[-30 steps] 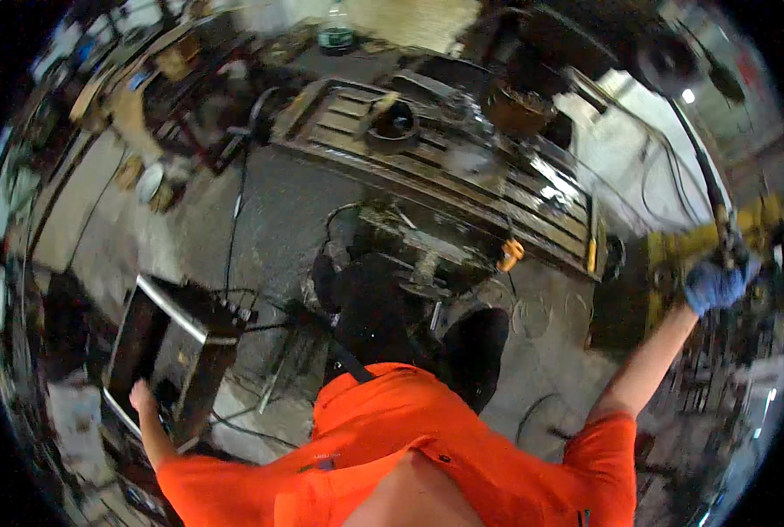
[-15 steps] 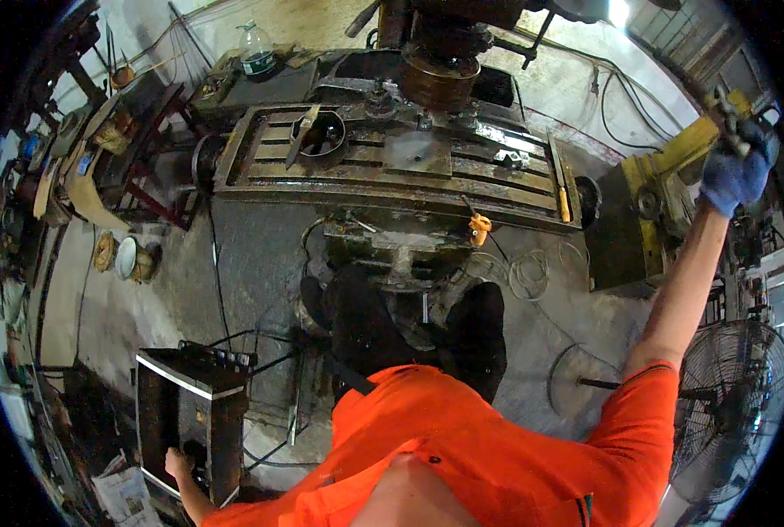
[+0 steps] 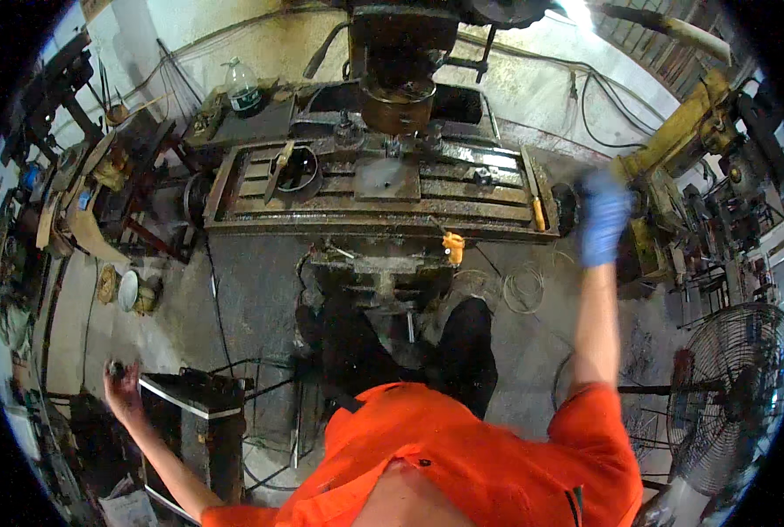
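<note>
Head view: person in orange shirt stands at a milling machine.
Right hand (image 3: 603,218), blue-gloved and blurred at right of centre, reaches beside the machine table (image 3: 374,189); grip unreadable. Left hand (image 3: 121,386), lower left, clenches a small dark object (image 3: 116,370) above a metal box (image 3: 194,413).

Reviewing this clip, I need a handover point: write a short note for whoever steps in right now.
Left hand: bare, out to the side by the dark metal box; something small sits in its fingers, too blurred to name.
Right hand: blue glove, raised at the right end of the milling machine table; grip unclear.
On the table: round plate, dark bowl.
Progress unclear.
</note>
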Tool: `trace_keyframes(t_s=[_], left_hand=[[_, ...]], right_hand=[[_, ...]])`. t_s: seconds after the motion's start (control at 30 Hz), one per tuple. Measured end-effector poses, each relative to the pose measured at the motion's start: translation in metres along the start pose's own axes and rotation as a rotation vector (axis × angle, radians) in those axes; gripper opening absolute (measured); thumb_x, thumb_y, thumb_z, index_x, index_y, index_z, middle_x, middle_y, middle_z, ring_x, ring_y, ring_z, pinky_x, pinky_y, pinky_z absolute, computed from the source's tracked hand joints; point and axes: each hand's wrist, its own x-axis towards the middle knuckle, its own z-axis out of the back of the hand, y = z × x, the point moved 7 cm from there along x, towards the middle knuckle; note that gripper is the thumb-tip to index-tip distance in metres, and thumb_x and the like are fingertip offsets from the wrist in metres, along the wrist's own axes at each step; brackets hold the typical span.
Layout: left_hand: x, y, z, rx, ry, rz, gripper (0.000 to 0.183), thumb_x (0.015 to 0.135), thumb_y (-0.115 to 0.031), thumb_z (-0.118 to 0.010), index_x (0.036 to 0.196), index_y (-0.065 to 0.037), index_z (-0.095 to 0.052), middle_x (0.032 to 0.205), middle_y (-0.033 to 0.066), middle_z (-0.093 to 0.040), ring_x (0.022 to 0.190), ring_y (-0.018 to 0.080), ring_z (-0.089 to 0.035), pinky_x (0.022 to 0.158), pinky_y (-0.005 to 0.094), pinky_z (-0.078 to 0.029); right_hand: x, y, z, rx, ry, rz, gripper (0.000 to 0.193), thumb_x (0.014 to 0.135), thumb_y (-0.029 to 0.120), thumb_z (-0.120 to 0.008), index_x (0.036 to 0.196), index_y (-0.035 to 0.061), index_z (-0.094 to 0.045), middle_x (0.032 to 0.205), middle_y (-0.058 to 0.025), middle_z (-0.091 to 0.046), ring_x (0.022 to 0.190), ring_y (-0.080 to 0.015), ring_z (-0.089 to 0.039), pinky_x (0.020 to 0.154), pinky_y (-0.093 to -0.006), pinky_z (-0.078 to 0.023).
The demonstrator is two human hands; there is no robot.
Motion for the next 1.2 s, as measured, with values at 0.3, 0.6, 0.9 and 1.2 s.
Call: trace_keyframes(t_s=[0.3, 0.6, 0.9, 1.2], left_hand=[[0.057, 0.092, -0.243, 0.249, 0.177, 0.007, 0.023, 0.081, -0.009, -0.051, 0.104, -0.004, -0.05, 0.083, 0.0039, -0.053, 0.067, 0.0111, -0.051, 0.057, 0.0254, -0.046], [0.051, 0.168, -0.214, 0.059, 0.109, 0.226, 0.021, 0.084, -0.023, -0.05, 0.098, -0.007, -0.056, 0.073, -0.0011, -0.052, 0.062, 0.0091, -0.046, 0.055, 0.0267, -0.035], [0.016, 0.191, -0.245, 0.159, 0.244, 0.291, 0.018, 0.081, -0.022, -0.046, 0.091, -0.009, -0.053, 0.069, 0.0013, -0.053, 0.05, 0.0108, -0.041, 0.042, 0.0244, -0.03], [-0.015, 0.191, -0.263, 0.298, 0.258, 0.34, 0.019, 0.078, -0.012, -0.045, 0.094, -0.006, -0.051, 0.063, 0.0081, -0.049, 0.044, 0.0152, -0.043, 0.042, 0.0308, -0.038]], right_hand=[[-0.274, -0.039, -0.275, 0.754, 0.637, -1.035, 0.044, 0.07, 0.038, -0.068, 0.094, 0.0015, -0.06, 0.074, -0.0082, -0.06, 0.068, -0.0191, -0.055, 0.065, -0.0313, -0.043], [-0.141, 0.051, -0.131, 0.545, 0.237, -0.373, 0.055, 0.071, 0.04, -0.066, 0.106, -0.0002, -0.053, 0.091, -0.0188, -0.062, 0.083, -0.0282, -0.061, 0.077, -0.0344, -0.046], [-0.055, 0.097, -0.21, -0.157, 1.023, -0.257, 0.036, 0.074, 0.039, -0.051, 0.088, 0.0079, -0.065, 0.089, -0.0137, -0.064, 0.083, -0.0313, -0.061, 0.071, -0.0393, -0.048], [-0.076, 0.118, -0.201, -0.066, 1.144, -0.27, 0.041, 0.071, 0.038, -0.052, 0.085, 0.0024, -0.064, 0.088, -0.0187, -0.063, 0.083, -0.0328, -0.061, 0.073, -0.0394, -0.047]])
